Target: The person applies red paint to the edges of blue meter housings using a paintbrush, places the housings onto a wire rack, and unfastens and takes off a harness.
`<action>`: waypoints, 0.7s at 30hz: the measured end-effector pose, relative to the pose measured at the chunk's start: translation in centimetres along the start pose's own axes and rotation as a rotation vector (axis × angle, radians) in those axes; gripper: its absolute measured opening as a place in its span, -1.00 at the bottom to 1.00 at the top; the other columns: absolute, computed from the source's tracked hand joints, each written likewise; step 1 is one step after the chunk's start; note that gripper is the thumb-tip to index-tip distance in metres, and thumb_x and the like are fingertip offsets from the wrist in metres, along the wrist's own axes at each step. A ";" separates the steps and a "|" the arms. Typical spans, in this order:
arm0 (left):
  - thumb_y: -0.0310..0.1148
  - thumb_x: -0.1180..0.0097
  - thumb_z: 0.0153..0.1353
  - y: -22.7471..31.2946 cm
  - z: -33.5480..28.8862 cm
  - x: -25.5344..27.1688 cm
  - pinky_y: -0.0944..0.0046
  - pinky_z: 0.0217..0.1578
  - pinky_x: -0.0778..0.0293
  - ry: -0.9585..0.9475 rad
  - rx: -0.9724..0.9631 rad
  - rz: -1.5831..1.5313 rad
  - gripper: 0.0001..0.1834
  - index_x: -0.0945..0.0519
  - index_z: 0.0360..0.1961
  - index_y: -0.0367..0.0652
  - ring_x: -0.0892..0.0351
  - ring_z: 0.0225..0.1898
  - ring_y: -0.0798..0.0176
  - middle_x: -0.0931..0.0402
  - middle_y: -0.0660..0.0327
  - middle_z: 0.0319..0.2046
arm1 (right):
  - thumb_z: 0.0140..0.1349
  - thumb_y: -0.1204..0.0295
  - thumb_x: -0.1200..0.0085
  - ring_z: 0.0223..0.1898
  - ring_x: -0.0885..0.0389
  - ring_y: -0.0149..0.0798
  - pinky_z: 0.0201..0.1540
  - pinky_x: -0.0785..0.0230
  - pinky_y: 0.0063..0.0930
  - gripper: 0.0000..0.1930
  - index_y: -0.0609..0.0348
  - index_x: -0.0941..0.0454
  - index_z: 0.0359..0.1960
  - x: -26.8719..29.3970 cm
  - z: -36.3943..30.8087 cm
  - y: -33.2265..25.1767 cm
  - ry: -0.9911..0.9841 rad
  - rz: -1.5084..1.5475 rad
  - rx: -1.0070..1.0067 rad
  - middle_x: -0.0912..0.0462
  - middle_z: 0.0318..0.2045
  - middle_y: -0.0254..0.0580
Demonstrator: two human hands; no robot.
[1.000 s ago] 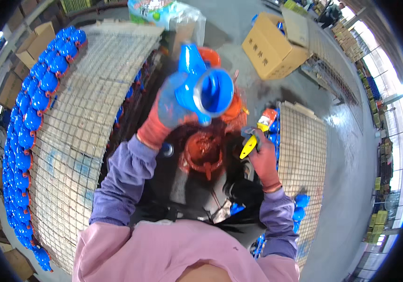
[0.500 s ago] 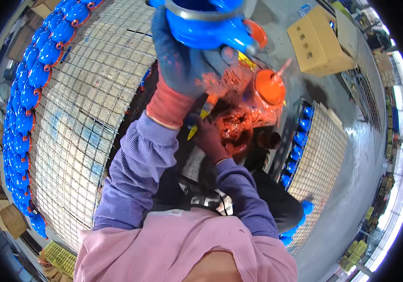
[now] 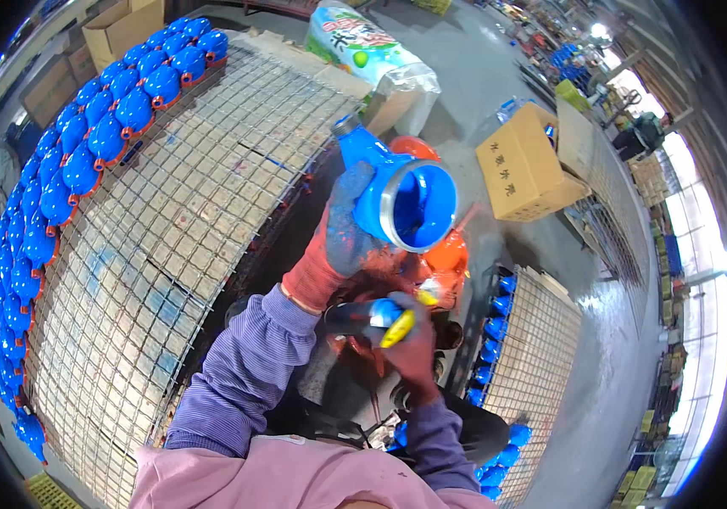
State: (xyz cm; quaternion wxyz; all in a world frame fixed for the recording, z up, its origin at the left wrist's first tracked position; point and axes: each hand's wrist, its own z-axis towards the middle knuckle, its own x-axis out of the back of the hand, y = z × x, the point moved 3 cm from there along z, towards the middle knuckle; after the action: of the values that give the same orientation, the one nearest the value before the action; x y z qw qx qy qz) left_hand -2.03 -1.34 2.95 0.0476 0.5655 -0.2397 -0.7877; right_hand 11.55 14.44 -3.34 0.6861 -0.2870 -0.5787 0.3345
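Room (image 3: pixel 668 64): a long hall with bare roof beams at the upper right; bright windows (image 3: pixel 696 339) run down the right edge.
Floor (image 3: pixel 609 382): smooth and grey, with a glossy patch of glare right of centre.
Left worktop (image 3: pixel 151 246): wire mesh over pale panels marked with blue stains, filling the left half of the frame.
Right worktop (image 3: pixel 537 339): the same mesh over a pale surface, smaller, at the lower right.
Blue domed parts (image 3: pixel 81 170): packed side by side with reddish rims, curving down the left worktop's outer edge.
Cardboard box (image 3: pixel 524 174): open, on the floor at the upper right.
Printed bag (image 3: pixel 367 51): at top centre, near the left worktop's corner.
Blue housing (image 3: pixel 372 202): raised at frame centre, its round mouth open toward the right.
Left hand (image 3: pixel 346 233): gloved, clamped on the blue housing.
Right hand (image 3: pixel 414 343): gloved, blurred, closed around a brush.
Orange container (image 3: pixel 448 254): just below the blue housing.
Brush (image 3: pixel 398 329): yellow-handled, lower centre.
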 end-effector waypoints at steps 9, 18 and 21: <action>0.26 0.24 0.31 -3.1 0.1 -3.7 0.03 -0.14 -0.60 -0.082 0.190 -0.214 -0.34 -0.47 0.05 -0.11 -0.64 -0.18 0.10 -0.59 0.10 -0.13 | -0.22 0.61 -0.31 0.05 -0.49 -0.21 0.17 -0.30 -0.31 -0.28 0.15 -0.30 0.09 14.2 1.7 -11.1 0.469 0.304 0.428 -0.48 -0.02 -0.13; 0.29 0.26 0.31 -5.7 0.0 -4.1 0.15 -0.20 -0.62 0.088 0.124 -0.205 -0.34 -0.50 -0.03 -0.10 -0.65 -0.26 0.16 -0.61 0.14 -0.19 | -0.05 0.68 -0.08 -0.19 -0.54 -0.34 -0.18 -0.48 -0.51 -0.26 0.30 -0.18 0.28 11.6 1.8 -11.8 0.440 0.709 0.257 -0.39 0.18 -0.07; 0.29 0.27 0.31 -5.2 -0.2 -4.7 0.15 -0.20 -0.62 0.085 0.110 -0.186 -0.35 -0.51 -0.05 -0.08 -0.65 -0.26 0.16 -0.61 0.15 -0.21 | -0.02 0.69 -0.10 -0.07 -0.53 -0.25 -0.06 -0.48 -0.40 -0.23 0.29 -0.14 0.32 11.9 2.2 -11.2 0.492 0.345 0.491 -0.40 0.19 -0.04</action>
State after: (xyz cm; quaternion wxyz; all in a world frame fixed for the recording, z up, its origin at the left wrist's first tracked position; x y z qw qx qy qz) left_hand 0.84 4.86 4.75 -0.0465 0.6199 -0.2267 -0.7498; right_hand 12.08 17.07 12.93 0.7865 -0.2788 -0.2428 0.4947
